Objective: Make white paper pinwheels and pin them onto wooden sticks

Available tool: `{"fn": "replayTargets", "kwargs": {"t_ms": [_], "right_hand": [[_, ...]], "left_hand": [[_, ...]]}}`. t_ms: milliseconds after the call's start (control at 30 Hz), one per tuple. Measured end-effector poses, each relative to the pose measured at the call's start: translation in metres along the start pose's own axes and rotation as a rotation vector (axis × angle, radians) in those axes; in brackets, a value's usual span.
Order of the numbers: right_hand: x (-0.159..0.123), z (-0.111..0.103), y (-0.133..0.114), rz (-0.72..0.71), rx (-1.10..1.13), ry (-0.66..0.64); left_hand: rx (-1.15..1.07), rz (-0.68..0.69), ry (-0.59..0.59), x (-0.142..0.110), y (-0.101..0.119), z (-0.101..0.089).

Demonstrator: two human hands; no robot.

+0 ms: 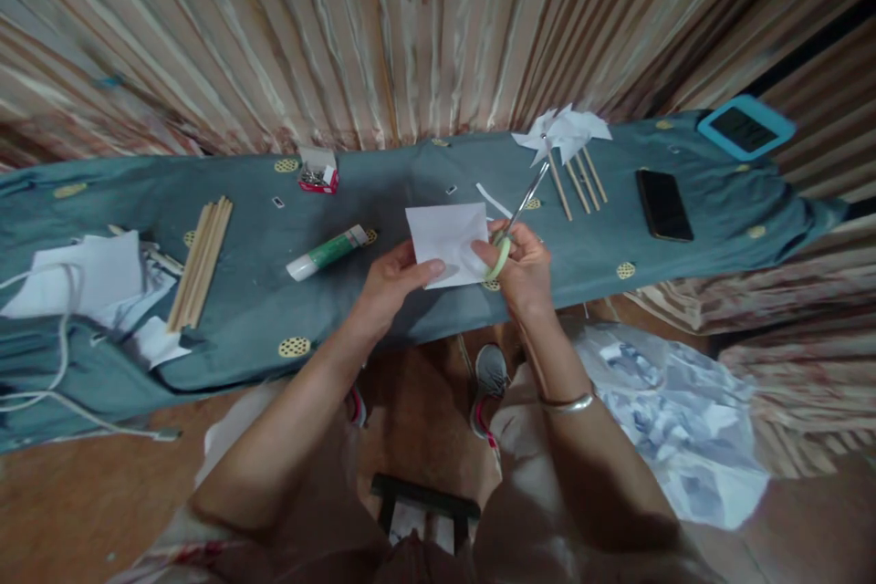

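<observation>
A nearly square sheet of white paper (pixel 448 239) is held over the cloth-covered table between both hands. My left hand (pixel 398 285) pinches its lower left part, thumb on top. My right hand (pixel 524 266) has its fingers round the pale green handles of a pair of scissors (pixel 526 198), whose blades point up and away from me. The right thumb also lies on the paper's right edge. A thin white paper strip (pixel 493 199) rests just beyond the sheet. Left of my left hand lies a green and white glue stick (pixel 328 253).
Paper pinwheels (pixel 568 132) on sticks lie at the back right, near a black phone (pixel 663 204) and a blue digital timer (pixel 747 128). Leftward are a red box of pins (pixel 318 175), wooden sticks (pixel 201 265), paper sheets (pixel 82 278) and a white cable (pixel 65 338). A plastic bag of scraps (pixel 684 424) stands below right.
</observation>
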State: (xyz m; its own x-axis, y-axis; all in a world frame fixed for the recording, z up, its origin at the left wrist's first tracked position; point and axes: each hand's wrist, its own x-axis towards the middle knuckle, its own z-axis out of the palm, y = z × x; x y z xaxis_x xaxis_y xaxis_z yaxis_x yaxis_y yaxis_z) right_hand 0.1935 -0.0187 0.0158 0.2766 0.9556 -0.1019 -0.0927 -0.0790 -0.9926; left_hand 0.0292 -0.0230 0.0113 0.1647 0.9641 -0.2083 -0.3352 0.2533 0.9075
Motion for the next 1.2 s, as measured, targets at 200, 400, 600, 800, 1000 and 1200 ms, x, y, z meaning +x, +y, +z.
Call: {"fn": "replayTargets", "kwargs": {"t_ms": [200,400,600,800,1000,1200], "right_hand": [[-0.001,0.015,0.005,0.007,0.129,0.027],[-0.004,0.016,0.01,0.067,0.229,0.003],[-0.009,0.011,0.009,0.114,0.231,-0.086],[-0.031,0.004,0.008,0.145,0.052,-0.225],[-0.055,0.002,0.021,0.207,-0.076,-0.482],[-0.06,0.004,0.024,0.267,-0.061,-0.568]], "left_hand": [[-0.025,-0.021,0.117,-0.01,-0.016,0.018],[-0.075,0.012,0.254,0.002,-0.013,0.02],[0.026,0.082,0.268,0.01,-0.014,0.018],[0.034,0.143,0.314,0.021,-0.01,0.007],[0.01,0.165,0.381,0.024,0.005,-0.002],[-0.035,0.145,0.378,0.024,0.006,-0.001]]}}
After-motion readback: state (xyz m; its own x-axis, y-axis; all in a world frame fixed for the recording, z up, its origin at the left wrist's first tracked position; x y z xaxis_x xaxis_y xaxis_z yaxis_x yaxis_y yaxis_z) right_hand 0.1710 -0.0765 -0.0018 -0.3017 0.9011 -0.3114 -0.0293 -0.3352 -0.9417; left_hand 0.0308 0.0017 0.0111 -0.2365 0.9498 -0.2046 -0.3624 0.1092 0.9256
